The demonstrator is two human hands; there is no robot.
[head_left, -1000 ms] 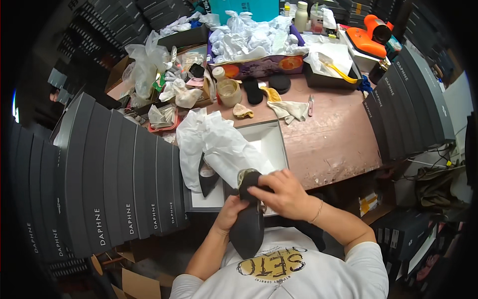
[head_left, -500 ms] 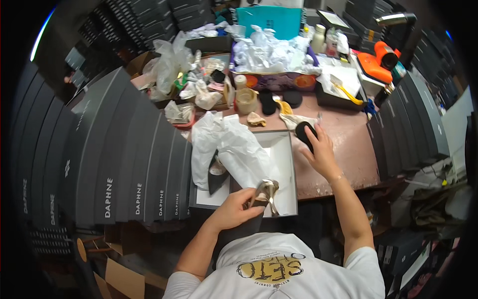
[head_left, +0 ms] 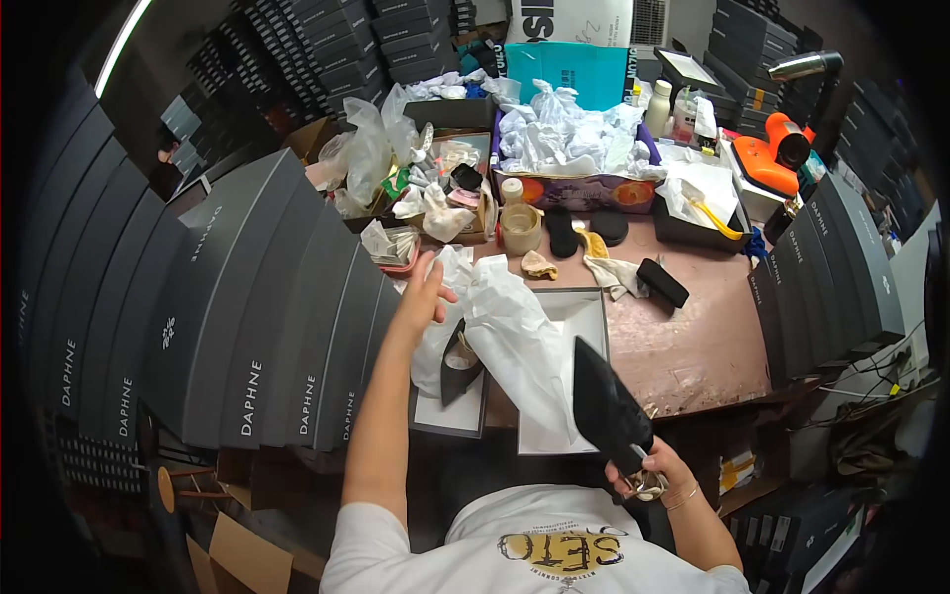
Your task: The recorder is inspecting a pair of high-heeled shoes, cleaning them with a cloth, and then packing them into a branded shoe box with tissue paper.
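Observation:
In my right hand [head_left: 661, 475], low at the front, is a shoe [head_left: 606, 401], held by its shiny metallic part with the long dark sole showing. My left hand [head_left: 424, 295] is stretched forward with its fingers apart and nothing visible in them, close to a small reddish tray of white paper packets [head_left: 392, 245]. Beneath and beside that arm, white tissue paper [head_left: 515, 317] spills over an open shoebox [head_left: 591, 315] with a white inside. A second dark shoe [head_left: 457, 368] lies partly under the tissue. Right of the box, a black brush or sponge pad [head_left: 663, 283] touches a pale cloth [head_left: 618, 276].
Grey shoeboxes stand in rows at left [head_left: 213, 317] and right [head_left: 826, 277]. Behind are a purple carton [head_left: 584, 191] of crumpled paper, a carton of odds and ends [head_left: 450, 188], a jar [head_left: 520, 230], black pads [head_left: 561, 236] and an orange device [head_left: 764, 163].
The shoe has passed from my left hand to my right. My right hand has left the black pad on the table and come back; my left hand has reached forward toward the packets.

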